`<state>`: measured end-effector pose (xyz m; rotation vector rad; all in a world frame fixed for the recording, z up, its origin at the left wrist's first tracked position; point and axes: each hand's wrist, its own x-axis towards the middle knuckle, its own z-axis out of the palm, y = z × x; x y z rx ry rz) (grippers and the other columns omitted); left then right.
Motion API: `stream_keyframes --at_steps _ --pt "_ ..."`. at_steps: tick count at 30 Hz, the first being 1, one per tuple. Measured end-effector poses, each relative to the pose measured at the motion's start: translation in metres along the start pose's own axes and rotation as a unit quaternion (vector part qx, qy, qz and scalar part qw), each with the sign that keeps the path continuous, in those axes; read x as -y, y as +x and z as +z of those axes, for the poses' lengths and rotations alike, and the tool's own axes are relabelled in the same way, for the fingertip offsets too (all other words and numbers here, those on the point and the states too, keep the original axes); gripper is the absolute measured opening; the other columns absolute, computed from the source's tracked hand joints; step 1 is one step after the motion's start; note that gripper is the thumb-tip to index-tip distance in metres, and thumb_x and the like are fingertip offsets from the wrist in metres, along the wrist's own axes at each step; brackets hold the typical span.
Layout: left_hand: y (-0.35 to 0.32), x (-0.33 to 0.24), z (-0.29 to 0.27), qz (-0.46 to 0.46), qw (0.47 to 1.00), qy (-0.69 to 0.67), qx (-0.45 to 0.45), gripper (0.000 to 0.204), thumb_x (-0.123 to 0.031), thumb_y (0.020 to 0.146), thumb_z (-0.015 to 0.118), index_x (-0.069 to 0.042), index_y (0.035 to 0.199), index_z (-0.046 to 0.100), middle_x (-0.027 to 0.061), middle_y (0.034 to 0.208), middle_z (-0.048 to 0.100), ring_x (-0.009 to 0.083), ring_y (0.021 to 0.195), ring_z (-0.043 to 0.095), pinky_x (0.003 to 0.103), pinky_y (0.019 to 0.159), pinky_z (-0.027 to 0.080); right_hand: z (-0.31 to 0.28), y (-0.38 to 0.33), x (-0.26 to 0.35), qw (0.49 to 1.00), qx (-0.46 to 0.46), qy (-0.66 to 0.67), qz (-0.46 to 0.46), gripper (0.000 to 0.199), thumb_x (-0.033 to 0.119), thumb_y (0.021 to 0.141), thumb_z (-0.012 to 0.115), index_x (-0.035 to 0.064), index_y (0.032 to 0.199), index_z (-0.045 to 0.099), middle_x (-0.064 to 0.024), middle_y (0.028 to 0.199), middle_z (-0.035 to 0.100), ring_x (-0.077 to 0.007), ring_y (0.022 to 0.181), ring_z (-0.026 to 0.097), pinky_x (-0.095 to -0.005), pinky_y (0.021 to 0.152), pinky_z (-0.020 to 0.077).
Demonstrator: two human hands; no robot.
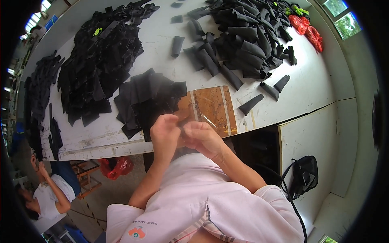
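Note:
My left hand (165, 130) and my right hand (202, 137) are raised close together in front of my chest, above the table's near edge. Both have curled, pinched fingers, the left ones a little blurred. Whatever sits between the fingertips is too small or hidden to make out. Just beyond them lies a worn brown board (212, 106) with pale strips across it. A loose stack of flat black fabric pieces (148, 95) touches the board's left side, nearest my left hand. Right of the board are a few narrow, tube-like dark fabric pieces (251, 104).
Larger heaps of flat black pieces (101, 65) and tube-like dark pieces (243, 44) cover the far table. Red plastic bags (306, 30) sit at the far right. A black bag (304, 176) lies on the lower right surface. Another person (56, 190) works at the left.

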<state>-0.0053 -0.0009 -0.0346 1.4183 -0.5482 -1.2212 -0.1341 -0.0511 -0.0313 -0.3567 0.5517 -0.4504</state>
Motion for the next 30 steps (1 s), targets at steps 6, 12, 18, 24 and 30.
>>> stream_keyframes --at_steps 6,12,18,24,30 --pt "-0.003 -0.004 0.003 0.052 0.998 0.013 -0.013 0.028 0.012 0.069 0.049 0.001 0.094 0.05 0.0044 0.072 0.056 0.0002 0.048 0.043 0.014 0.034 0.031 -0.015 0.008 -0.004 0.99 -0.015 -0.127 -0.058 0.017 0.023 0.085 0.056 0.01 0.074 0.05 0.0044 0.067 0.048 -0.0041 0.057 0.042 -0.0169 0.051 0.0356" --pt "-0.024 -0.03 -0.001 -0.098 0.937 -0.28 0.182 0.035 0.011 0.07 0.05 0.003 0.104 0.047 0.0124 0.088 0.058 0.0001 0.043 0.04 0.012 0.033 0.028 -0.007 -0.007 0.002 0.99 0.071 -0.072 -0.103 0.017 0.023 0.082 0.059 0.0086 0.077 0.052 0.0019 0.074 0.051 -0.0052 0.064 0.046 -0.0178 0.059 0.0379" --pt "-0.031 -0.044 0.018 0.099 0.988 0.021 0.118 0.035 0.003 0.076 0.056 0.005 0.109 0.047 0.0066 0.083 0.057 0.0026 0.048 0.045 0.013 0.039 0.034 0.008 -0.013 0.026 0.954 0.043 -0.205 -0.214 0.012 0.014 0.084 0.056 0.0029 0.079 0.052 -0.0006 0.084 0.051 -0.0045 0.07 0.046 -0.0174 0.058 0.0399" --pt "-0.003 -0.075 0.008 -0.112 0.828 -0.465 0.293 0.022 -0.002 0.083 0.048 -0.003 0.105 0.051 0.0087 0.08 0.06 0.0038 0.041 0.041 0.016 0.034 0.026 0.052 -0.016 0.061 0.873 -0.023 -0.381 -0.303 0.015 0.012 0.084 0.056 0.0009 0.075 0.051 0.0008 0.062 0.05 -0.0044 0.056 0.044 -0.0183 0.05 0.0374" --pt "0.042 -0.025 0.004 -0.216 0.752 -0.549 0.294 0.036 -0.012 0.086 0.049 -0.006 0.121 0.044 0.0097 0.085 0.062 0.0056 0.038 0.042 0.017 0.031 0.026 -0.002 0.022 0.069 0.982 0.039 -0.172 -0.061 0.019 0.022 0.084 0.058 0.0033 0.078 0.056 -0.0008 0.064 0.051 -0.0084 0.059 0.045 -0.0205 0.049 0.0371"
